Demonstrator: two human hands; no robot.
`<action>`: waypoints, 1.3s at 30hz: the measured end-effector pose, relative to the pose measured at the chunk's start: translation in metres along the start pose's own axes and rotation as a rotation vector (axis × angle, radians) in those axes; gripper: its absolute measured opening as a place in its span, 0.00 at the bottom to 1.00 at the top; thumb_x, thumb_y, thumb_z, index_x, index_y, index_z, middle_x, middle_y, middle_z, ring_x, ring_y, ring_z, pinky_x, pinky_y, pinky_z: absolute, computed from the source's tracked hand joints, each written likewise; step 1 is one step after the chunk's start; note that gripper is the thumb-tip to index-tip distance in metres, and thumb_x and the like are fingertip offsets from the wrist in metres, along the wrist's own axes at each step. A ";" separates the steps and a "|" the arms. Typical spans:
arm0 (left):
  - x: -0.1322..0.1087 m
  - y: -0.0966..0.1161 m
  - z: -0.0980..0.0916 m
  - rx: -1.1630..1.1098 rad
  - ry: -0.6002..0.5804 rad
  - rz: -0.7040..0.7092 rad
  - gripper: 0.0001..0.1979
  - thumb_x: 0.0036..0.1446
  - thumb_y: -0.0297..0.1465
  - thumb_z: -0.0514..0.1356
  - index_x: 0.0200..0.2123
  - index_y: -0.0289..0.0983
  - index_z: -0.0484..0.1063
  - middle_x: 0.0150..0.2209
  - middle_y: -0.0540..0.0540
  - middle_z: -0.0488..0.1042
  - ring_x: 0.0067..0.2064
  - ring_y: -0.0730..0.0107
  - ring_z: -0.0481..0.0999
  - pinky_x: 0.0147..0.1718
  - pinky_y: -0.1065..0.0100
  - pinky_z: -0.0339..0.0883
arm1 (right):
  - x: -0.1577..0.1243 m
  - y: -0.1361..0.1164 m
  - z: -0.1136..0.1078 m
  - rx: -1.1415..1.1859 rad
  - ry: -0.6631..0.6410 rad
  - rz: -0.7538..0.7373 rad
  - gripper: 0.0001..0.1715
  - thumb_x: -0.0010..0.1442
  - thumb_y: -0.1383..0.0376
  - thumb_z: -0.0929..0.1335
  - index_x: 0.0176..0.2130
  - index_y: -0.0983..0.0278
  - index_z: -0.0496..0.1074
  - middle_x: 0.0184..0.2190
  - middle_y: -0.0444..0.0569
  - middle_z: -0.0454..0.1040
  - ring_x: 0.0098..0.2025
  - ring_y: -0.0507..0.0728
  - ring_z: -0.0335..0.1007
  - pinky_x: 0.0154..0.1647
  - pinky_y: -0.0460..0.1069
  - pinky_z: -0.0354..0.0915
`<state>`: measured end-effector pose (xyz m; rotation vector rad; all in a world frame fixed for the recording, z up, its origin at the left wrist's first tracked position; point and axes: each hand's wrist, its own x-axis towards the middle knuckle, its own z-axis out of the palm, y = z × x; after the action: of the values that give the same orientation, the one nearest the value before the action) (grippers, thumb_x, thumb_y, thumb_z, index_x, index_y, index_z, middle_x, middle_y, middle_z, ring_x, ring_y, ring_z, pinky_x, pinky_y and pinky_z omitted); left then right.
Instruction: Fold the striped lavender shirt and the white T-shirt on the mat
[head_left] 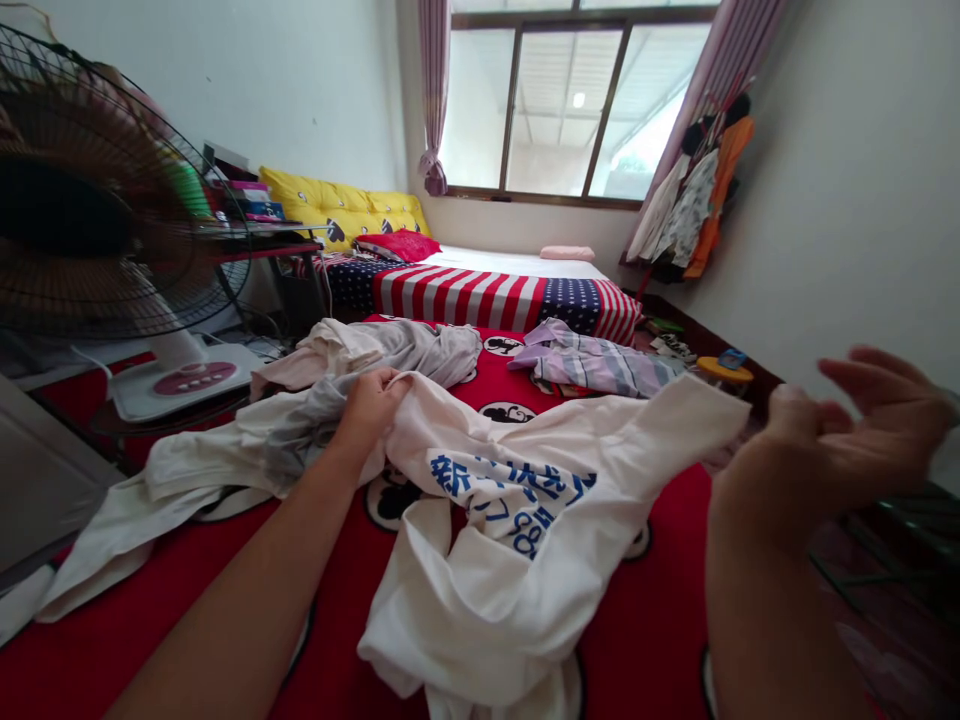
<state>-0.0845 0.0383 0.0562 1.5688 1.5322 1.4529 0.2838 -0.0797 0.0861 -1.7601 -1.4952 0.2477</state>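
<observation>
A white T-shirt with blue lettering hangs spread and crumpled above the red patterned bed cover. My left hand is closed on its left shoulder area, the cloth bunched in the fingers. The right sleeve of the shirt sticks out toward my right hand, which is raised beside it with the fingers apart and nothing between them. Behind my left hand lies a loose heap of white and grey clothes. Farther back on the cover rests a folded purple-and-grey striped shirt.
A standing fan is close on the left. At the back is another bed with a stars-and-stripes cover, under a window. Clothes hang on the right wall, and a small yellow stool stands below them.
</observation>
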 end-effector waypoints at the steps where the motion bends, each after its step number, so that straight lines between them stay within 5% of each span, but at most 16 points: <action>1: 0.000 -0.001 0.001 0.019 -0.005 0.008 0.17 0.46 0.43 0.61 0.31 0.34 0.74 0.23 0.49 0.71 0.25 0.69 0.66 0.22 0.72 0.56 | -0.001 -0.005 0.005 0.015 0.034 -0.014 0.18 0.48 0.61 0.69 0.40 0.66 0.76 0.28 0.49 0.75 0.28 0.56 0.72 0.30 0.48 0.65; 7: 0.002 0.003 -0.001 0.144 -0.056 0.021 0.21 0.45 0.43 0.60 0.38 0.33 0.76 0.29 0.44 0.77 0.31 0.62 0.74 0.27 0.69 0.63 | 0.013 -0.026 0.040 0.020 0.220 -0.084 0.26 0.57 0.59 0.65 0.54 0.65 0.68 0.46 0.57 0.74 0.35 0.58 0.75 0.40 0.52 0.68; 10: 0.000 0.008 -0.005 0.295 -0.215 0.072 0.22 0.41 0.43 0.64 0.38 0.36 0.77 0.33 0.43 0.79 0.35 0.58 0.76 0.31 0.68 0.65 | 0.017 -0.008 0.059 -0.217 0.071 0.070 0.39 0.54 0.61 0.68 0.62 0.68 0.59 0.59 0.66 0.62 0.49 0.65 0.72 0.49 0.56 0.65; 13: -0.005 0.013 -0.008 0.401 -0.410 0.123 0.15 0.38 0.41 0.66 0.29 0.38 0.79 0.31 0.45 0.79 0.34 0.57 0.75 0.29 0.68 0.63 | 0.018 0.017 0.071 -0.458 -0.160 0.230 0.52 0.49 0.60 0.72 0.66 0.72 0.51 0.60 0.70 0.59 0.55 0.71 0.65 0.50 0.58 0.64; 15: -0.006 0.014 -0.010 0.348 -0.468 0.060 0.12 0.38 0.39 0.66 0.25 0.38 0.78 0.26 0.45 0.77 0.29 0.59 0.74 0.24 0.69 0.60 | 0.019 0.028 0.071 -0.494 -0.242 0.230 0.40 0.49 0.59 0.70 0.60 0.68 0.63 0.52 0.64 0.70 0.51 0.69 0.70 0.46 0.57 0.65; 18: -0.006 0.016 -0.011 0.070 -0.453 -0.122 0.14 0.40 0.40 0.65 0.27 0.36 0.78 0.22 0.46 0.75 0.22 0.63 0.70 0.19 0.69 0.56 | 0.024 0.030 0.060 -0.326 -0.263 0.192 0.12 0.50 0.61 0.67 0.33 0.64 0.75 0.30 0.52 0.76 0.36 0.62 0.74 0.34 0.51 0.66; 21: -0.005 0.021 -0.007 -0.296 -0.272 -0.187 0.16 0.41 0.40 0.66 0.32 0.36 0.76 0.25 0.48 0.75 0.24 0.66 0.71 0.22 0.69 0.62 | 0.029 0.024 0.047 0.051 -0.057 0.261 0.10 0.50 0.60 0.66 0.27 0.64 0.72 0.19 0.47 0.71 0.21 0.54 0.68 0.21 0.46 0.61; 25: -0.011 0.027 0.008 -0.527 -0.140 -0.127 0.18 0.39 0.35 0.66 0.37 0.36 0.74 0.29 0.49 0.76 0.29 0.66 0.73 0.28 0.69 0.67 | 0.030 0.024 0.047 0.187 0.179 0.282 0.24 0.52 0.56 0.66 0.45 0.67 0.71 0.28 0.51 0.76 0.19 0.53 0.67 0.19 0.47 0.62; 29: -0.018 0.026 0.020 -0.447 -0.222 -0.102 0.23 0.41 0.36 0.65 0.43 0.34 0.75 0.37 0.45 0.79 0.37 0.61 0.76 0.34 0.68 0.68 | 0.021 0.025 0.068 -0.174 -0.091 0.193 0.55 0.42 0.53 0.74 0.63 0.67 0.56 0.54 0.64 0.68 0.41 0.63 0.74 0.37 0.53 0.68; 32: -0.015 0.019 0.014 -0.172 -0.287 -0.016 0.21 0.42 0.39 0.66 0.39 0.34 0.77 0.35 0.45 0.79 0.37 0.59 0.76 0.32 0.68 0.67 | 0.015 0.018 0.073 -0.364 -0.297 0.126 0.33 0.44 0.57 0.73 0.50 0.65 0.72 0.47 0.58 0.74 0.47 0.66 0.71 0.43 0.53 0.65; 35: -0.008 0.013 0.003 0.039 -0.346 -0.022 0.18 0.41 0.41 0.65 0.31 0.33 0.79 0.28 0.46 0.78 0.31 0.60 0.75 0.26 0.70 0.64 | 0.014 0.012 0.065 -0.154 -0.396 0.169 0.10 0.47 0.60 0.70 0.29 0.64 0.74 0.25 0.47 0.73 0.31 0.57 0.72 0.28 0.47 0.62; 37: -0.006 0.014 -0.001 -0.064 -0.383 -0.127 0.19 0.42 0.41 0.66 0.33 0.32 0.78 0.27 0.46 0.78 0.29 0.61 0.75 0.24 0.70 0.65 | 0.017 0.010 0.058 0.121 -0.325 0.270 0.11 0.47 0.59 0.69 0.26 0.65 0.71 0.18 0.43 0.67 0.20 0.52 0.65 0.19 0.45 0.56; 39: -0.007 0.019 0.003 -0.313 -0.342 -0.185 0.22 0.44 0.41 0.65 0.41 0.34 0.76 0.33 0.45 0.78 0.32 0.62 0.76 0.27 0.69 0.69 | 0.023 0.010 0.054 0.444 -0.085 0.338 0.15 0.46 0.56 0.69 0.32 0.64 0.70 0.21 0.43 0.68 0.19 0.51 0.64 0.17 0.44 0.57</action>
<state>-0.0731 0.0283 0.0697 1.3643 1.1556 1.1822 0.2647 -0.0351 0.0512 -1.6365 -1.0826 0.7737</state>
